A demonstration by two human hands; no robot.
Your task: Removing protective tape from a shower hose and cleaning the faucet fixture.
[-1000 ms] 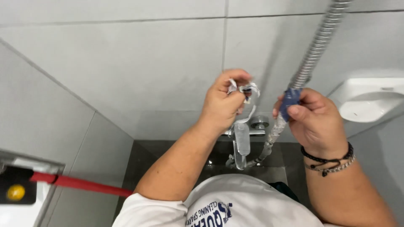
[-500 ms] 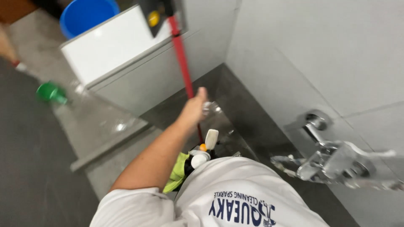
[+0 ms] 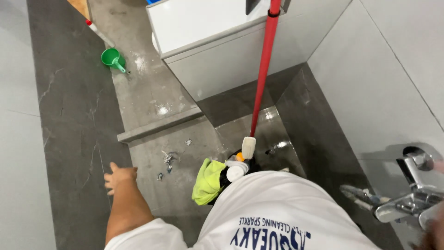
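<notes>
Our left hand (image 3: 119, 177) hangs empty, fingers loosely spread, above the wet floor (image 3: 152, 97). Scraps of debris (image 3: 169, 157) just right of it remain unswept. Our right hand (image 3: 434, 234) is blurred at the chrome tap (image 3: 411, 194); we cannot tell its grip.

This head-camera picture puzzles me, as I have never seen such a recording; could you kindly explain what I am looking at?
The camera sits on a person's head and looks down past their white shirt at a wet grey bathroom floor. No machine is involved, only bare hands. The left hand hangs open over the floor and holds nothing. The right hand is barely visible at the lower right edge, blurred, next to a chrome shower tap, so its grip cannot be judged. A red-handled mop leans against a white cabinet. Below it are a yellow-green cloth and white-capped bottles. A green scoop lies further off on the floor.
</notes>
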